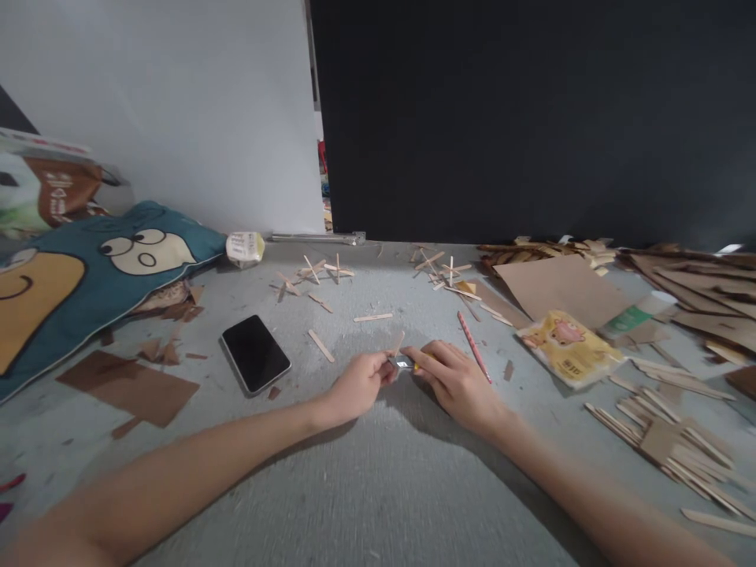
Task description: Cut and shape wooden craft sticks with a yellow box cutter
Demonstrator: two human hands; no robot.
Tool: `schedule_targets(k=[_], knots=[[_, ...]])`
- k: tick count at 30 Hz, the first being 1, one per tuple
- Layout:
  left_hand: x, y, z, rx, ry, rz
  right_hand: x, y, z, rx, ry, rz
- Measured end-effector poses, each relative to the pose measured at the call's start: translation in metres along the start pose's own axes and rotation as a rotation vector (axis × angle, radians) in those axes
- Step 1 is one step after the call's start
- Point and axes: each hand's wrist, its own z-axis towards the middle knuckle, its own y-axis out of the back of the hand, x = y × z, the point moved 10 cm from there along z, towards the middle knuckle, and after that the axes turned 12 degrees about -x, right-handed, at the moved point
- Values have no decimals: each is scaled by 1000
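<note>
My left hand (359, 383) and my right hand (457, 380) meet low over the grey floor (378, 472). Between their fingertips is a small silver and yellow object (405, 362), perhaps a utility knife, pinched from both sides. A thin wooden stick (398, 343) rises from the left hand's fingers, touching the object. Both hands have fingers closed. A red pencil (473, 346) lies just right of the right hand.
A black phone (255, 353) lies left of the hands. Loose wooden sticks (322, 272) scatter behind. Cardboard sheets (561, 287) and stick piles (679, 441) fill the right side. A yellow packet (568, 345) lies right. A blue cartoon cushion (71, 276) sits left.
</note>
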Motion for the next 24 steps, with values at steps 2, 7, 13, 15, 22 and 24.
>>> schedule_targets(k=[2,7,13,15,22,24], knots=[[-7,3,-1,-5,-22,-10,0,1,0,-12,-2,21],[-21,8,-5,-34,-43,-71,-3,3,0,-25,-25,29],[-10,4,-1,-19,-26,0,-3,-1,-2,1,-7,2],[-4,1,0,-7,-14,9,-1,-3,-2,7,3,-3],[-10,2,-3,5,-7,-39,1,0,1,-10,10,21],[-19,6,-4,-16,-38,-50,0,1,1,-14,-6,47]])
